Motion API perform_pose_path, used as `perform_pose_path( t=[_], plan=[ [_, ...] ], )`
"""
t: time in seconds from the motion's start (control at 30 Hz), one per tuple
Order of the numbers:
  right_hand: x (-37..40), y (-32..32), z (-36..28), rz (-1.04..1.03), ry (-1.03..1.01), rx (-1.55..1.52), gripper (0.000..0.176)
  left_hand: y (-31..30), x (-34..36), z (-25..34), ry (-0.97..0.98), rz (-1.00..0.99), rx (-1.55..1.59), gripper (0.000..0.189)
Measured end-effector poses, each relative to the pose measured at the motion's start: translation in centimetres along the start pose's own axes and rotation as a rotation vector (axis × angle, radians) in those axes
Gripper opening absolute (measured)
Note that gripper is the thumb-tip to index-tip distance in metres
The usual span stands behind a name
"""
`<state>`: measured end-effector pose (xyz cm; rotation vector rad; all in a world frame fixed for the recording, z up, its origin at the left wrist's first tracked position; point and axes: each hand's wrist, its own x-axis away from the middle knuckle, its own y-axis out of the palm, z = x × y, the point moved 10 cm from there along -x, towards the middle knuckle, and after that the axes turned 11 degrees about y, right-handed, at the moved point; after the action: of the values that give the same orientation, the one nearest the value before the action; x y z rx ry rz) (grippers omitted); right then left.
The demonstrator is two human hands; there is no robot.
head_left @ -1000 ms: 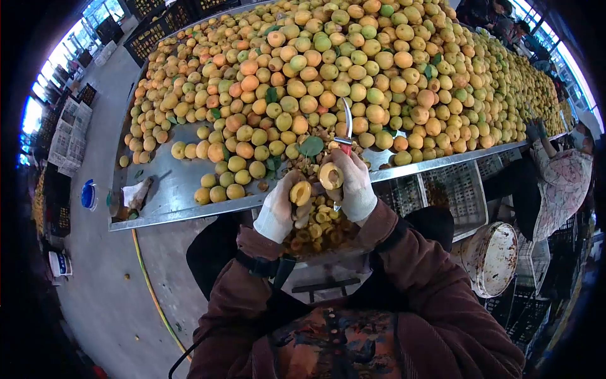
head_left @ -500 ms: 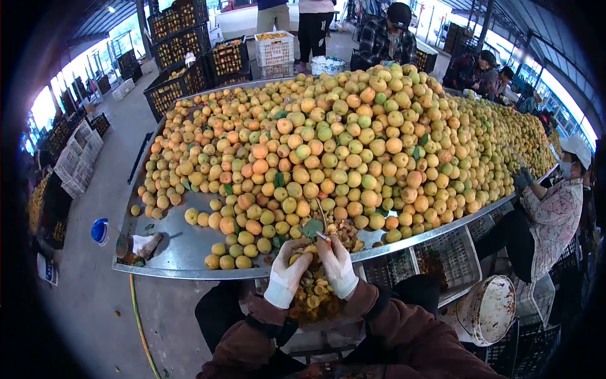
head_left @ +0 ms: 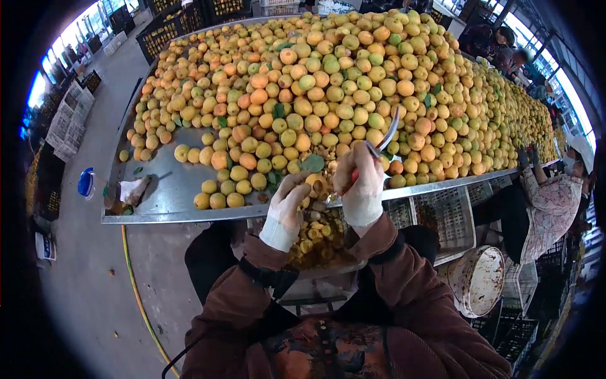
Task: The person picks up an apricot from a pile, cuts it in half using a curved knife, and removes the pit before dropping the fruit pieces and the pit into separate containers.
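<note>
At the metal table's (head_left: pixel 170 211) near edge, my white-gloved left hand (head_left: pixel 287 211) is curled, with a yellow fruit piece at its fingertips. My white-gloved right hand (head_left: pixel 362 183) is closed round the red handle of a knife (head_left: pixel 390 134), whose curved blade points up and away. A large heap of yellow-orange fruit (head_left: pixel 315 88) covers much of the table, with a few green leaves in it. Below and between my hands, cut fruit pieces (head_left: pixel 319 240) fill a container whose rim is partly hidden.
A cloth (head_left: pixel 134 189) lies at the table's left corner. Crates (head_left: pixel 445 218) and a stained white bucket (head_left: pixel 483 281) stand at the right. A co-worker (head_left: pixel 558 202) sits at the right edge of the table. A yellow hose (head_left: pixel 136 284) crosses the floor.
The view has tilted downward. My hands have moved apart, and my right hand has lifted and turned, so the knife blade now points up over the heap.
</note>
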<state>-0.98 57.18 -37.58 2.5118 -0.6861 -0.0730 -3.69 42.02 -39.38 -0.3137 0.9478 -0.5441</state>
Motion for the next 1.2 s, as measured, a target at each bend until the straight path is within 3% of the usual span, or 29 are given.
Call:
perform_pose_path(
  t=[0.1,0.17,0.23,0.3,0.37,0.43,0.53,0.57,0.6,0.67,0.73,0.8,0.87,0.93,1.0,1.03,1.1,1.13,1.2],
  plan=[
    [0.0,0.2,-1.1,-0.028,-0.02,-0.14,0.038,1.0,-0.6,1.1,-0.063,-0.035,0.063,0.043],
    [0.2,-0.1,-1.5,0.011,-0.059,-0.081,0.038,4.1,3.1,-3.0,-0.903,0.261,0.922,0.047],
    [0.9,-0.5,-3.3,0.112,-0.243,0.183,0.029,4.5,3.2,-2.8,-0.882,0.189,0.878,0.044],
    [0.9,-0.8,-3.1,0.125,-0.215,0.101,0.024,5.1,3.3,-2.7,-0.856,0.124,0.833,0.041],
    [0.9,-1.4,-2.7,0.139,-0.187,0.019,0.019,7.0,4.0,-3.0,-0.95,0.27,1.228,0.031],
    [0.6,-1.4,-1.9,0.053,-0.161,-0.06,0.014,7.2,3.8,-2.9,-0.929,0.32,1.224,0.027],
    [0.3,-1.9,-1.1,0.09,-0.202,-0.073,0.011,6.8,3.7,-3.2,-0.895,0.356,1.159,0.024],
    [0.0,-1.8,0.0,0.036,-0.075,-0.243,0.011,6.5,3.8,-3.3,-0.886,0.344,1.098,0.024],
    [-0.1,-1.7,-0.1,0.035,-0.07,-0.242,0.011,6.5,3.9,-3.3,-0.889,0.349,1.097,0.024],
    [-0.1,-1.5,-0.8,0.069,-0.127,-0.057,0.012,5.1,2.6,-2.8,-0.695,0.217,0.792,0.023],
    [-0.5,-1.7,0.1,0.124,-0.042,-0.116,0.02,5.5,3.4,-3.7,-0.705,0.212,0.817,0.022],
    [-0.5,0.2,-0.9,-0.071,-0.08,-0.142,0.03,5.4,3.5,-4.0,-0.717,0.212,0.841,0.022],
    [-1.6,-0.6,0.8,-0.049,0.086,-0.371,0.035,3.6,1.2,-1.3,-0.408,0.051,0.514,0.016],
    [-2.3,-1.4,2.3,-0.069,0.139,-0.479,0.036,3.3,0.7,-0.8,-0.505,0.105,0.645,0.018],
    [-3.0,-2.4,3.5,-0.053,0.163,-0.522,0.036,4.7,2.5,-1.8,-0.88,0.165,0.897,0.023],
    [-3.2,-2.8,4.0,-0.039,0.184,-0.564,0.037,5.1,3.0,-2.4,-0.884,0.163,0.898,0.023],
    [-3.7,-3.2,4.8,-0.048,0.223,-0.602,0.037,4.0,1.9,-3.0,-0.579,0.1,0.539,0.014],
    [-3.7,-3.3,5.5,-0.053,0.263,-0.644,0.037,4.1,2.3,-3.3,-0.581,0.099,0.54,0.014],
    [-3.9,-2.6,6.3,-0.131,0.3,-0.738,0.042,3.0,1.1,-1.1,-0.235,0.009,0.203,0.013]
  ],
)
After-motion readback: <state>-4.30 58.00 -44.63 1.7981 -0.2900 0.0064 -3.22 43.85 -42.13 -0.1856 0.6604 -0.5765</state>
